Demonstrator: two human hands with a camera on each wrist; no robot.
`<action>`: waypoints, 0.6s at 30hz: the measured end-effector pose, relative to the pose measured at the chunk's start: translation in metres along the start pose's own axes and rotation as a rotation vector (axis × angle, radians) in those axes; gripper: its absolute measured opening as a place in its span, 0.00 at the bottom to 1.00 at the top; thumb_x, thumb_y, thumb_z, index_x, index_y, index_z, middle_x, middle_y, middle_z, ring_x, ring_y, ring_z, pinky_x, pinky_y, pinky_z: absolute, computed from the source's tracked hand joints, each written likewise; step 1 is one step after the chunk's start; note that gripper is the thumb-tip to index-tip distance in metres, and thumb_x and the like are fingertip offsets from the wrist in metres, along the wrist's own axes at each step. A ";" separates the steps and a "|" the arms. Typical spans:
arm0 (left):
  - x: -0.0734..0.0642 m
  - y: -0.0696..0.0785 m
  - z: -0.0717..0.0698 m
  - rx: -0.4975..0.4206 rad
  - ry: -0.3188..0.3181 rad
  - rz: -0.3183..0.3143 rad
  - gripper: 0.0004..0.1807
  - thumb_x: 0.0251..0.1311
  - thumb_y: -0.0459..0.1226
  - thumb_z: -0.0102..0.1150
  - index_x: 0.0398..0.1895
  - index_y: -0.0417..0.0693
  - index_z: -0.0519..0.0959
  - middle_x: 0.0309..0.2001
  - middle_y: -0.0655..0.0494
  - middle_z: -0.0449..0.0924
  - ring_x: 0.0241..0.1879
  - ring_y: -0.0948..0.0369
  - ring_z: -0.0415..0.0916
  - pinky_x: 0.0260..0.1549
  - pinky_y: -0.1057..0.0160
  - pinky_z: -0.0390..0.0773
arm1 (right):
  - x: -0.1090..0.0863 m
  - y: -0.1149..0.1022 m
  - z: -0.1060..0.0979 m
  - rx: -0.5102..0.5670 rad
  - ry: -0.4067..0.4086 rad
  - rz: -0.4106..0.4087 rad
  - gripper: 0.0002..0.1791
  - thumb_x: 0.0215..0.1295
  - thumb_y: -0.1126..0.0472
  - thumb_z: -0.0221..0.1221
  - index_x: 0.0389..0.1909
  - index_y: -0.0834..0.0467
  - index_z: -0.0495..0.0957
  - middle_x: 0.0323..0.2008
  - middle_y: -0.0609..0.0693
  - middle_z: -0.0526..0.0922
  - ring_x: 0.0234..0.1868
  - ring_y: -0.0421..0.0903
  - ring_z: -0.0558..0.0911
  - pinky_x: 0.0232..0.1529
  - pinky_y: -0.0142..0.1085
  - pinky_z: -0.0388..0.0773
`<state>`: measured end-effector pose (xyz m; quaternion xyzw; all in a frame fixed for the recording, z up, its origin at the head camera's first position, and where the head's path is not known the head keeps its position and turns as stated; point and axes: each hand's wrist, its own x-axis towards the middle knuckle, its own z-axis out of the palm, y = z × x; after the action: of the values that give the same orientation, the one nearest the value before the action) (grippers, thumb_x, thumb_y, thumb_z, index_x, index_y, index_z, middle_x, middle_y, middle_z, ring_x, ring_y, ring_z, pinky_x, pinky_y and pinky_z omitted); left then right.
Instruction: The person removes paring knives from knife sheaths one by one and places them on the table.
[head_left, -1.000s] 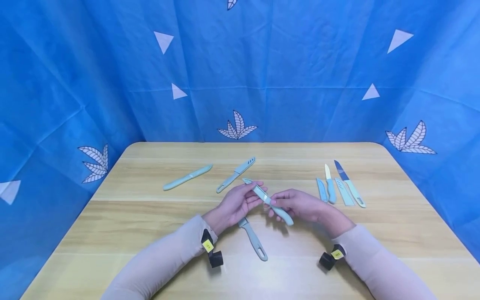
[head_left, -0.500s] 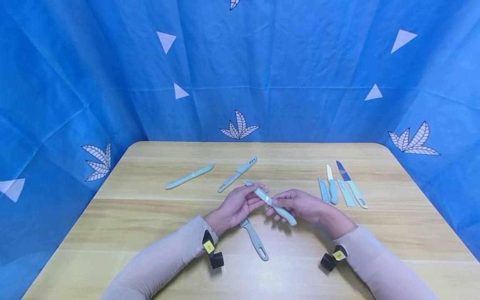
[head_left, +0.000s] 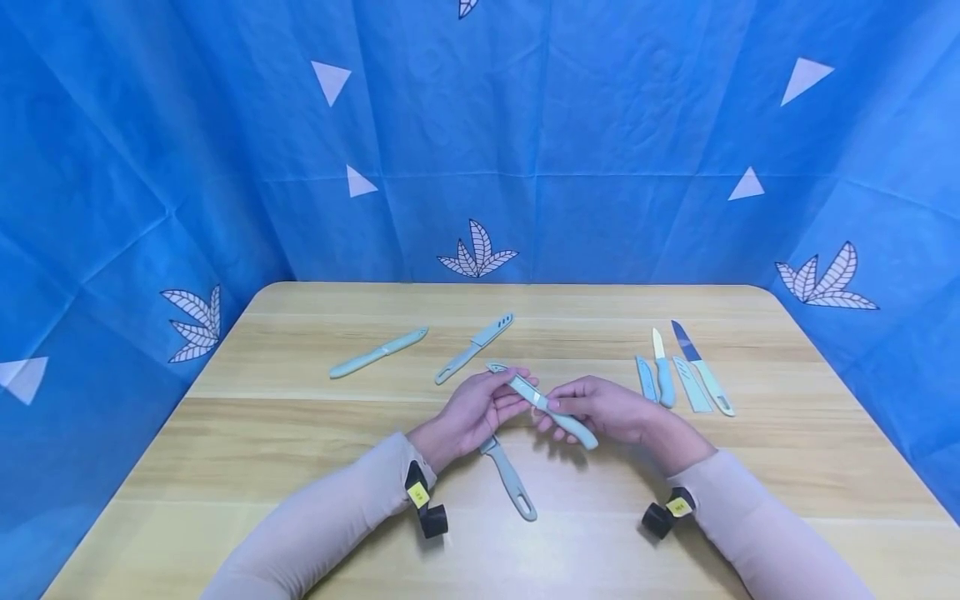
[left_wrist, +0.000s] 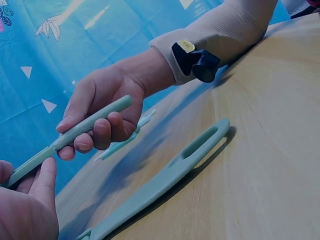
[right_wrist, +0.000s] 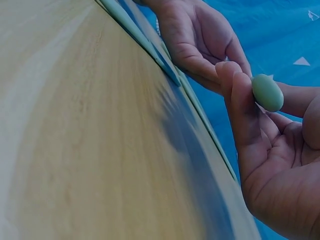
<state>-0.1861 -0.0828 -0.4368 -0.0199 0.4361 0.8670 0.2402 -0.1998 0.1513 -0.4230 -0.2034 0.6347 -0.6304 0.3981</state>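
Note:
A pale green paring knife (head_left: 573,428) with its blade inside a matching sheath (head_left: 525,388) is held above the table between both hands. My left hand (head_left: 474,408) pinches the sheathed end between thumb and fingers. The handle lies in my right hand (head_left: 600,408), thumb on top and fingers underneath. In the left wrist view the handle (left_wrist: 95,121) meets the sheath with no blade showing between them. Below my left wrist lies another green knife (head_left: 510,479), its slotted handle toward me and its far end hidden by the hand.
Two sheathed knives lie farther back, a slim one (head_left: 378,352) at left and a wider one (head_left: 474,348) near the middle. At right lie a small bare knife (head_left: 663,371), a larger dark-bladed knife (head_left: 703,371) and two loose sheaths (head_left: 692,385). A blue curtain (head_left: 525,142) hangs behind the table.
The knife's handle end has shifted slightly to the right in the head view, partly along with the whole picture. Both hands keep the same hold.

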 end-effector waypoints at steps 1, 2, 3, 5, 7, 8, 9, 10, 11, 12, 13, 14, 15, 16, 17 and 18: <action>0.000 0.000 0.000 -0.002 0.001 0.001 0.17 0.72 0.35 0.49 0.57 0.31 0.72 0.53 0.37 0.79 0.53 0.48 0.79 0.55 0.58 0.80 | 0.000 0.000 0.000 0.003 -0.002 -0.004 0.22 0.74 0.60 0.51 0.56 0.77 0.70 0.43 0.59 0.85 0.35 0.45 0.83 0.37 0.33 0.85; 0.000 0.000 0.000 -0.003 0.000 0.002 0.17 0.72 0.35 0.49 0.57 0.31 0.71 0.53 0.37 0.79 0.53 0.48 0.79 0.55 0.58 0.80 | 0.000 0.000 0.000 0.008 -0.003 -0.005 0.22 0.74 0.61 0.51 0.56 0.77 0.70 0.43 0.59 0.85 0.35 0.45 0.83 0.36 0.33 0.84; 0.000 0.000 0.000 -0.005 0.000 0.003 0.17 0.72 0.35 0.49 0.57 0.31 0.71 0.53 0.37 0.79 0.53 0.48 0.79 0.55 0.58 0.80 | 0.000 0.001 0.000 0.012 -0.003 -0.006 0.22 0.74 0.61 0.51 0.57 0.77 0.70 0.43 0.59 0.85 0.35 0.44 0.83 0.36 0.32 0.84; 0.000 -0.001 -0.001 -0.004 -0.001 0.006 0.17 0.72 0.35 0.49 0.58 0.31 0.71 0.54 0.37 0.79 0.54 0.48 0.79 0.55 0.58 0.79 | 0.000 0.001 -0.001 0.013 -0.003 -0.008 0.22 0.74 0.61 0.51 0.57 0.77 0.70 0.43 0.59 0.85 0.35 0.44 0.83 0.36 0.32 0.84; 0.000 -0.001 -0.001 0.000 -0.001 0.007 0.17 0.72 0.35 0.49 0.57 0.31 0.71 0.54 0.37 0.79 0.53 0.48 0.79 0.55 0.58 0.80 | 0.000 0.000 -0.001 0.016 0.000 -0.006 0.22 0.74 0.61 0.51 0.57 0.77 0.70 0.43 0.59 0.85 0.35 0.44 0.83 0.36 0.32 0.84; 0.000 -0.001 -0.002 0.002 -0.002 0.007 0.17 0.72 0.35 0.49 0.57 0.31 0.71 0.54 0.37 0.79 0.53 0.48 0.79 0.55 0.58 0.80 | -0.001 0.000 -0.001 0.017 0.003 -0.003 0.22 0.74 0.61 0.51 0.57 0.77 0.70 0.43 0.59 0.85 0.35 0.44 0.83 0.36 0.32 0.84; 0.000 -0.001 -0.002 0.006 -0.003 0.008 0.17 0.72 0.35 0.49 0.57 0.31 0.71 0.54 0.37 0.79 0.53 0.48 0.79 0.55 0.58 0.80 | -0.001 0.000 -0.001 0.016 0.006 -0.002 0.22 0.74 0.61 0.51 0.57 0.77 0.70 0.43 0.59 0.85 0.34 0.44 0.83 0.36 0.32 0.84; 0.000 -0.001 -0.002 0.010 -0.004 0.009 0.17 0.72 0.35 0.49 0.57 0.31 0.71 0.54 0.37 0.79 0.53 0.48 0.79 0.55 0.58 0.79 | -0.001 0.000 0.000 0.014 0.008 -0.001 0.22 0.74 0.61 0.51 0.56 0.77 0.70 0.43 0.59 0.85 0.34 0.44 0.83 0.35 0.32 0.84; 0.000 -0.001 -0.002 0.014 -0.006 0.010 0.17 0.72 0.35 0.50 0.57 0.31 0.71 0.54 0.37 0.79 0.53 0.48 0.79 0.55 0.58 0.79 | -0.001 0.000 0.000 0.015 0.012 0.000 0.22 0.74 0.61 0.51 0.56 0.77 0.70 0.43 0.60 0.85 0.34 0.44 0.83 0.35 0.32 0.84; 0.000 -0.001 -0.002 0.016 -0.007 0.011 0.18 0.72 0.35 0.50 0.57 0.31 0.71 0.53 0.37 0.79 0.53 0.48 0.79 0.55 0.58 0.79 | -0.001 0.000 0.000 0.015 0.015 0.002 0.22 0.74 0.61 0.51 0.56 0.77 0.70 0.43 0.60 0.85 0.34 0.44 0.83 0.35 0.32 0.84; 0.000 -0.001 -0.002 0.018 -0.007 0.012 0.18 0.72 0.36 0.50 0.57 0.31 0.71 0.53 0.37 0.79 0.53 0.49 0.79 0.55 0.58 0.79 | -0.002 0.000 0.000 0.014 0.017 0.003 0.22 0.74 0.61 0.51 0.56 0.77 0.70 0.43 0.60 0.85 0.34 0.44 0.83 0.34 0.32 0.84; 0.000 -0.001 -0.002 0.020 -0.008 0.013 0.18 0.72 0.36 0.50 0.57 0.31 0.71 0.53 0.37 0.79 0.53 0.49 0.79 0.55 0.58 0.79 | -0.002 0.000 0.000 0.014 0.019 0.004 0.21 0.74 0.61 0.51 0.56 0.77 0.70 0.43 0.60 0.85 0.34 0.44 0.83 0.34 0.32 0.84; 0.000 -0.001 -0.002 0.022 -0.009 0.012 0.18 0.72 0.36 0.50 0.57 0.31 0.71 0.53 0.37 0.79 0.52 0.49 0.79 0.55 0.58 0.79 | -0.002 0.000 0.000 0.014 0.021 0.005 0.21 0.74 0.61 0.51 0.56 0.77 0.70 0.43 0.60 0.85 0.34 0.44 0.83 0.33 0.32 0.84; 0.000 -0.001 -0.001 0.023 -0.009 0.012 0.18 0.72 0.36 0.50 0.57 0.31 0.71 0.53 0.38 0.79 0.52 0.49 0.79 0.55 0.58 0.79 | -0.002 -0.001 0.000 0.013 0.023 0.007 0.22 0.74 0.61 0.52 0.56 0.77 0.70 0.43 0.60 0.85 0.34 0.44 0.83 0.33 0.32 0.84; 0.000 -0.001 -0.001 0.024 -0.010 0.012 0.18 0.72 0.36 0.50 0.57 0.31 0.71 0.53 0.38 0.79 0.52 0.49 0.80 0.55 0.58 0.79 | -0.002 -0.001 0.000 0.012 0.025 0.008 0.22 0.74 0.61 0.52 0.56 0.77 0.70 0.43 0.60 0.85 0.34 0.44 0.83 0.34 0.32 0.84; 0.000 -0.001 -0.001 0.024 -0.009 0.011 0.18 0.72 0.36 0.51 0.57 0.31 0.71 0.53 0.38 0.79 0.52 0.49 0.80 0.55 0.59 0.79 | -0.003 -0.001 0.000 0.013 0.026 0.009 0.22 0.74 0.61 0.52 0.56 0.76 0.70 0.43 0.60 0.85 0.34 0.45 0.83 0.34 0.32 0.84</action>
<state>-0.1860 -0.0831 -0.4379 -0.0105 0.4454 0.8632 0.2375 -0.1982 0.1529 -0.4212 -0.1896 0.6367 -0.6351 0.3940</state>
